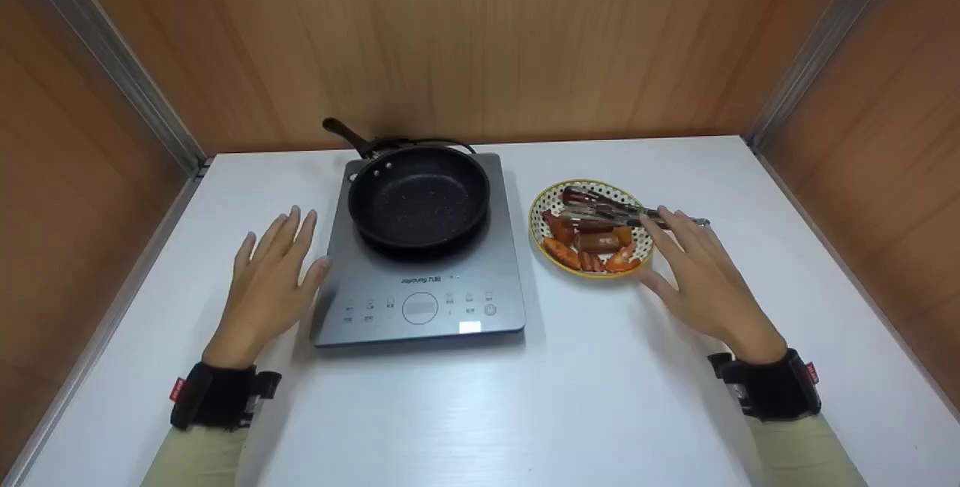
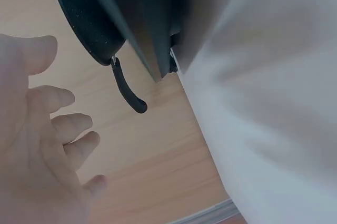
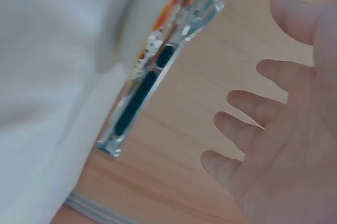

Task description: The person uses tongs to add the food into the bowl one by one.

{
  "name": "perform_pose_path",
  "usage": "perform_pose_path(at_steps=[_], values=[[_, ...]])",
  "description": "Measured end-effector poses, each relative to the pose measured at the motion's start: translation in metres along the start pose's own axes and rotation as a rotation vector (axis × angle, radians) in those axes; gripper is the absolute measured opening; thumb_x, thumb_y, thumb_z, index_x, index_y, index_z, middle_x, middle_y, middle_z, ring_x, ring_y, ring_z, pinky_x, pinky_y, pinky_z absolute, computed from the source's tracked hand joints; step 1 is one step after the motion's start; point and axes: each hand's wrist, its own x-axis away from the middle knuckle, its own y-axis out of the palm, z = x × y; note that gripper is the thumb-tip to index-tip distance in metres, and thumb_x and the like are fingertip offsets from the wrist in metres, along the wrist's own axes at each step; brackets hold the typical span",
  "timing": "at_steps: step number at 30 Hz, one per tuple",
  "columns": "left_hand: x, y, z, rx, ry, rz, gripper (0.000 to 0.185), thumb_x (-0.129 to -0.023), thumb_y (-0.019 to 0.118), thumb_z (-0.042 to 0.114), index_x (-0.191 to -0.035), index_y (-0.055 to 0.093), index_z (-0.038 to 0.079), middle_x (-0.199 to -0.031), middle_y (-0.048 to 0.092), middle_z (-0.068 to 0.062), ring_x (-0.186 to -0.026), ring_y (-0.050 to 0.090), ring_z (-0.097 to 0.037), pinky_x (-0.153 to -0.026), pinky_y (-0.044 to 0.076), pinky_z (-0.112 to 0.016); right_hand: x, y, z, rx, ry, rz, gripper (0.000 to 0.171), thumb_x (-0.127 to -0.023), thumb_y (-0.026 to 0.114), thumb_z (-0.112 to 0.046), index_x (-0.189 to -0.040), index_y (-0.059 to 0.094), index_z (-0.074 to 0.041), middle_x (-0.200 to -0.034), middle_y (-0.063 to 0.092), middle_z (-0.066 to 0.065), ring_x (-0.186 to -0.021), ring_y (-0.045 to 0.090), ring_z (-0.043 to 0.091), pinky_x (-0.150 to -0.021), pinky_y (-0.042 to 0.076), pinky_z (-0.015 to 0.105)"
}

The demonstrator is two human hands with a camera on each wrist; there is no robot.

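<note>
A black frying pan (image 1: 418, 202) sits on a grey induction cooker (image 1: 420, 299) at the table's middle. My left hand (image 1: 271, 277) lies flat and open on the white table just left of the cooker, holding nothing. To the right stands a dotted, yellow-rimmed plate (image 1: 541, 209) with sausages and shrimp (image 1: 592, 247), and metal tongs (image 1: 615, 209) lie across it. My right hand (image 1: 694, 273) hovers open beside the plate, its fingertips near the tongs' handle end. The pan (image 2: 89, 18) and its handle (image 2: 126, 89) show in the left wrist view, the tongs (image 3: 152, 76) in the right wrist view.
Wooden walls close the white table (image 1: 600, 397) in at the back and both sides. Bare table surface lies in front of the cooker and plate. The pan's handle (image 1: 346, 136) points to the back left.
</note>
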Motion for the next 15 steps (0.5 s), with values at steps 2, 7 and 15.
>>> perform_pose_path(at_steps=[2, 7, 15], values=[[-0.012, -0.005, 0.0, -0.003, 0.021, -0.012, 0.07, -0.112, 0.053, 0.035, -0.168, 0.024, 0.005, -0.173, 0.02, -0.024, -0.16, 0.016, -0.044, -0.125, -0.001, -0.065, -0.006, -0.006, -0.004, -0.009, -0.011, 0.013, 0.075, -0.107, 0.065, -0.037, -0.168, 0.03, -0.014, -0.172, 0.025, 0.022, -0.159, 0.02, 0.044, -0.127, 0.012, 0.063], [-0.042, -0.016, 0.002, 0.002, 0.083, -0.021, 0.069, -0.111, 0.056, 0.032, -0.167, 0.027, 0.006, -0.172, 0.024, -0.024, -0.158, 0.021, -0.046, -0.125, 0.006, -0.067, -0.018, -0.018, -0.014, -0.047, -0.01, 0.022, 0.073, -0.108, 0.064, -0.04, -0.168, 0.03, -0.015, -0.173, 0.023, 0.02, -0.159, 0.019, 0.044, -0.125, 0.015, 0.066], [-0.077, -0.022, 0.005, 0.003, 0.144, -0.004, 0.064, -0.108, 0.06, 0.024, -0.164, 0.035, 0.006, -0.169, 0.032, -0.024, -0.156, 0.027, -0.045, -0.125, 0.012, -0.065, -0.033, -0.027, -0.027, -0.103, -0.004, 0.034, 0.075, -0.107, 0.066, -0.037, -0.169, 0.028, -0.019, -0.175, 0.021, 0.017, -0.159, 0.02, 0.046, -0.119, 0.022, 0.073]])
